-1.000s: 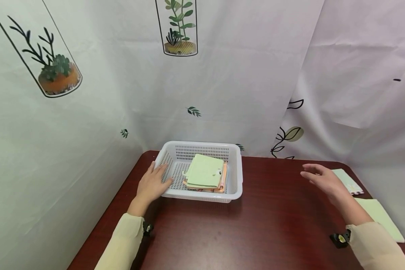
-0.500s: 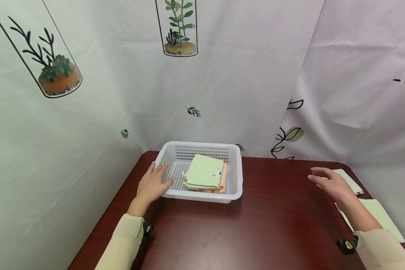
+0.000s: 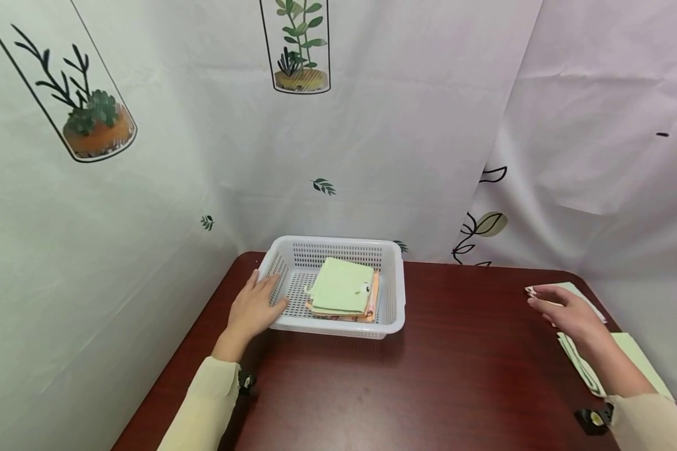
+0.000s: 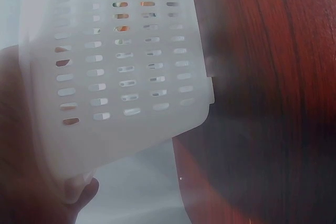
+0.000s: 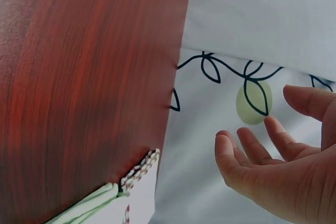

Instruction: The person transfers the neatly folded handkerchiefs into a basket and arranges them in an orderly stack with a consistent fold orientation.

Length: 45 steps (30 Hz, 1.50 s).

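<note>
My left hand [image 3: 254, 307] rests at the near left corner of a white plastic basket [image 3: 396, 282], fingers spread over its left rim. In the left wrist view, one fingertip shows past the basket's [image 4: 115, 140] corner. Folded cloths lie in the basket, a pale green towel [image 3: 341, 285] above orange ones. My right hand [image 3: 570, 316] hovers over the right side of the table with nothing held, its fingers loosely bent and apart. Beneath and beside it lie a white towel [image 3: 589, 304] with a patterned edge and a folded light green towel [image 3: 643, 363].
The dark red wooden table [image 3: 429, 388] extends between the two hands. A pale cloth backdrop [image 3: 406, 156] with printed plants hangs close behind the table and along both sides. Each wrist wears a small black camera, such as the right one [image 3: 592, 421].
My right hand has drawn back right and toward me, uncovering the left edges of the two towels at the right. The left hand and the basket have stayed put.
</note>
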### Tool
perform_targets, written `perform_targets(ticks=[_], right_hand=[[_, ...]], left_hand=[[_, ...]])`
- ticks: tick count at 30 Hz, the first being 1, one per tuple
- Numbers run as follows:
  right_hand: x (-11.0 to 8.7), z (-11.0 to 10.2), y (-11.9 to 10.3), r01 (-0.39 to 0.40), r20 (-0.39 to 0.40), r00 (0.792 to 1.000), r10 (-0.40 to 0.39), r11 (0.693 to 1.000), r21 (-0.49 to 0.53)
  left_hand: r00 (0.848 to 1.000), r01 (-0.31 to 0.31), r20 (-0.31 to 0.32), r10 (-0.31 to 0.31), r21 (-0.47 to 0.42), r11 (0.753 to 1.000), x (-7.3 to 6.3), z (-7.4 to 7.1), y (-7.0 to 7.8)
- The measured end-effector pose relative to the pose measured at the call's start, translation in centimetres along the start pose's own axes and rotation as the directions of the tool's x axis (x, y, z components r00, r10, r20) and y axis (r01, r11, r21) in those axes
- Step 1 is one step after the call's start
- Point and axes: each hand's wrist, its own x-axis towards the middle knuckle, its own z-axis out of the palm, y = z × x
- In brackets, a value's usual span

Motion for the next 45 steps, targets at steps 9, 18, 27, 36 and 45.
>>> perform_targets(ticks=[9,18,27,36,45], right_hand=[[-0.6,-1.1,1.0,-0.006,-0.014,1.0,0.006,1.0,0.006],[-0.9,-1.9,2.0,0.008,-0.006,1.0,-0.008,0.994,0.109],[-1.2,-2.7,3.2,-0.023,0.015,1.0,0.021,0.992,0.124],[-1.6,-3.3,3.7,-0.081,0.04,0.996,0.077,0.99,0.112],[-1.8,-3.4,4.5,-0.105,0.027,0.994,0.103,0.991,0.081]], left_hand=[[1.0,0.005,0.005,-0.005,-0.001,1.0,0.1,0.0,0.1],[1.0,-0.001,0.001,0.001,-0.001,1.0,0.2,-0.1,0.2],[1.0,0.0,0.005,0.0,-0.002,1.0,0.2,-0.3,0.3],[1.0,-0.001,0.002,0.001,0.001,1.0,0.3,-0.3,0.3],[1.0,0.0,0.003,0.0,0.001,1.0,0.2,-0.2,0.3]])
